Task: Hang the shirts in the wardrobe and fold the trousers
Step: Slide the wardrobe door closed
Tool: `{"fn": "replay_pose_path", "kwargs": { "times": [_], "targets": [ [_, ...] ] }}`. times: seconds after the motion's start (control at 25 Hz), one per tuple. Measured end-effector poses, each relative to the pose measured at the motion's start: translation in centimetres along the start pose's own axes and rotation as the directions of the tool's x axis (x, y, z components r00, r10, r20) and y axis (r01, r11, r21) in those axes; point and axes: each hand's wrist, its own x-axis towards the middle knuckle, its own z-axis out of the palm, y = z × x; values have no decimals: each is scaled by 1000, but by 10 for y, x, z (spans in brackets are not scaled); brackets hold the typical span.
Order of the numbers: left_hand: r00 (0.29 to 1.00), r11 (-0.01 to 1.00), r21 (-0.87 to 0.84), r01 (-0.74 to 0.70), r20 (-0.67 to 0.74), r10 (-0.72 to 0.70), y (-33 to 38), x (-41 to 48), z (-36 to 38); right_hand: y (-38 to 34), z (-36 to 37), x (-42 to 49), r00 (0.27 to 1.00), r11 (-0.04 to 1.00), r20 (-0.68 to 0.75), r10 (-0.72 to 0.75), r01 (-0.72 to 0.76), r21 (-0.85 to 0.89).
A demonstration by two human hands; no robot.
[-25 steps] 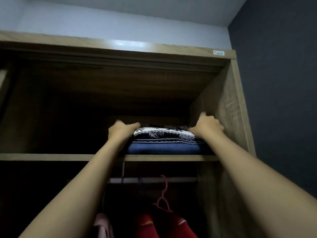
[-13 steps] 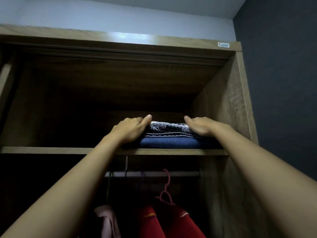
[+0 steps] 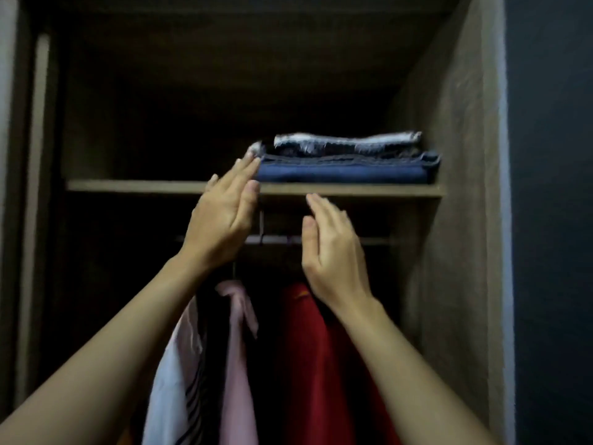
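Matt wood shelf [image 3: 353,189], perhaps denim trousers [image 3: 346,173]

1. Two bare hands are in view: the left hand [image 3: 221,226] and the right hand [image 3: 330,252].
2. Two folded garments make one stack: blue jeans [image 3: 343,173] underneath and a dark piece with a white pattern [image 3: 346,146] on top.
3. Three hanging garments can be told apart: a white shirt with dark stripes [image 3: 173,380], a pale pink shirt [image 3: 237,348] and a red garment [image 3: 308,348]. Whether the red mass is one piece or more cannot be told.
4. One shelf [image 3: 144,187] bears the stack.
5. One hanging rail [image 3: 276,240] runs below it.
6. One wardrobe [image 3: 449,155] holds all of these.
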Motion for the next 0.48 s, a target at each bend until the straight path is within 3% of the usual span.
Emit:
{"fn": "replay_pose_path", "kwargs": {
  "times": [0.08, 0.2, 0.32, 0.48],
  "targets": [
    [994, 996, 84, -25, 105, 16, -8, -45, -13, -10, 27, -61, 998, 999, 65, -2, -2, 54],
    [966, 972, 232, 41, 241, -98, -33, -121, -41, -40, 65, -155, 968, 989, 252, -3, -35, 146],
    [905, 923, 353, 155, 323, -275, -62, -212, -86, -80, 102, -235, 873, 976, 486, -43, -69, 209],
    [817, 836, 530, 142, 414, -401, -96, -312, -151, -134, 140, -310, 711, 966, 687, -147, -47, 255]
  ]
}}
